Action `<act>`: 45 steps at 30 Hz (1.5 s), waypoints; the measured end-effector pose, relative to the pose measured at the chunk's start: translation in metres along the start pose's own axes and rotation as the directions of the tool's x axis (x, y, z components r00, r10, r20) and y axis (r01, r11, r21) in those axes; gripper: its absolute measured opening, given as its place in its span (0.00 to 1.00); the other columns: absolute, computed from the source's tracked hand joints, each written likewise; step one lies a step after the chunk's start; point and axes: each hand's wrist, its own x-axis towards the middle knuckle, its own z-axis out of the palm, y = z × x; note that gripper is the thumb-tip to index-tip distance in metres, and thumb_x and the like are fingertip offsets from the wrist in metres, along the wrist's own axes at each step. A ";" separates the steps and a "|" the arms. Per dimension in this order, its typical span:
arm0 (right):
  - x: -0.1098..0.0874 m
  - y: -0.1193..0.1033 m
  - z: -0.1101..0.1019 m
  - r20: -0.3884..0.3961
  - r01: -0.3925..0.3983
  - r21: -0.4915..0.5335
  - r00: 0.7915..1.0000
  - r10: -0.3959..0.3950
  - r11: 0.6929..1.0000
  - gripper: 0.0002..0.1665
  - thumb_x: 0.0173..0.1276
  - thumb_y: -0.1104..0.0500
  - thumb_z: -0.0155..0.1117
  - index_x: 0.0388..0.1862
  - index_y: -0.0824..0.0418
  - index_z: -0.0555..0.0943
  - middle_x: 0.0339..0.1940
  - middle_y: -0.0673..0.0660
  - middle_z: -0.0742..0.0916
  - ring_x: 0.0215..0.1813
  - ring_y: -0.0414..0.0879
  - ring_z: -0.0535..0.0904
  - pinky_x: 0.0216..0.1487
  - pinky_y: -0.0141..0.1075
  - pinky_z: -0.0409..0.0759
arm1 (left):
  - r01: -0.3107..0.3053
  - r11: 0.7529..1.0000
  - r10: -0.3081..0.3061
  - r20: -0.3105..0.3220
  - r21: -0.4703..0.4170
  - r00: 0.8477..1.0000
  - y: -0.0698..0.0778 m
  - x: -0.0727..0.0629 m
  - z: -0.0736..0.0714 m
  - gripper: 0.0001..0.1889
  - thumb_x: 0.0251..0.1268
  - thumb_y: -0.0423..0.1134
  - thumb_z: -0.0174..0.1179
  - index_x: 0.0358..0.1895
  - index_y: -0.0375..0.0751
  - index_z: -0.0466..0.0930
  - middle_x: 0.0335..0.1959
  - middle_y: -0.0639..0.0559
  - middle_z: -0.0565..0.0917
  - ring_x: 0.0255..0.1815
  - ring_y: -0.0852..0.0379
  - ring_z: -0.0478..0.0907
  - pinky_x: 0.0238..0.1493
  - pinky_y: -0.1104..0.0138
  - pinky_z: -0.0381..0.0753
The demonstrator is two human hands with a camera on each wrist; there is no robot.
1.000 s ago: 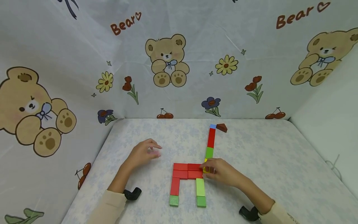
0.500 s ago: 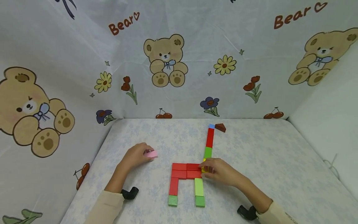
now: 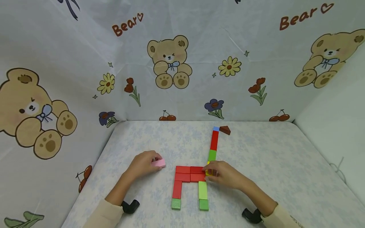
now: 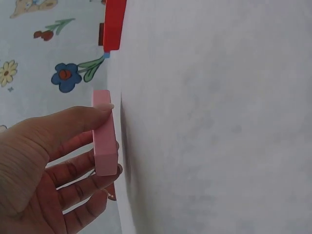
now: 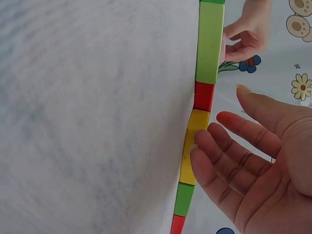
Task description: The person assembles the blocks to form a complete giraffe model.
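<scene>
My left hand point(image 3: 144, 165) pinches a pink block point(image 4: 104, 141) between thumb and fingers, left of a flat figure of coloured blocks. Red blocks point(image 3: 182, 170) form the figure's body. One leg is a red block point(image 3: 177, 189) with a green block point(image 3: 176, 204) below; the other is a light green block point(image 3: 202, 190) over a green block point(image 3: 203, 205). At the body's right end my right hand point(image 3: 225, 174) has loosely bent fingers right at a yellow block point(image 5: 195, 146), which it partly covers in the head view.
Beyond the yellow block a line continues with a green block point(image 3: 212, 155), a red block point(image 3: 214, 140) and a blue block point(image 3: 216, 129). A brown wedge block point(image 3: 225, 129) lies beside the blue one, near the bear-print backdrop point(image 3: 171, 104). A white wall stands right.
The pink block, a blur at my left fingers a second ago, now shows plainly in their grip. My left hand has come nearer the red blocks. The right hand has stayed in place.
</scene>
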 end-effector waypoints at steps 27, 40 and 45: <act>-0.001 0.000 0.001 0.001 0.001 -0.006 1.000 -0.001 1.000 0.17 0.67 0.57 0.73 0.54 0.59 0.87 0.33 0.40 0.81 0.34 0.35 0.75 0.37 0.31 0.79 | -0.099 0.992 0.095 0.049 0.083 0.994 0.039 -0.003 0.021 0.15 0.53 0.41 0.78 0.45 0.50 0.89 0.37 0.58 0.83 0.35 0.63 0.76 0.34 0.66 0.74; -0.002 0.000 0.001 -0.018 0.033 0.003 0.999 -0.033 0.999 0.17 0.66 0.58 0.74 0.53 0.60 0.87 0.34 0.46 0.82 0.34 0.34 0.75 0.36 0.30 0.78 | -0.065 0.991 0.064 0.014 0.119 0.998 0.044 -0.006 0.022 0.14 0.51 0.43 0.79 0.42 0.49 0.89 0.34 0.57 0.82 0.34 0.61 0.76 0.34 0.64 0.75; -0.002 0.000 0.001 -0.016 0.036 0.001 0.999 -0.036 0.999 0.17 0.66 0.58 0.74 0.53 0.60 0.87 0.34 0.46 0.82 0.34 0.34 0.75 0.37 0.30 0.79 | -0.042 0.993 0.040 0.018 0.109 0.999 0.044 -0.006 0.022 0.15 0.51 0.43 0.79 0.43 0.49 0.89 0.33 0.57 0.81 0.32 0.61 0.75 0.33 0.64 0.74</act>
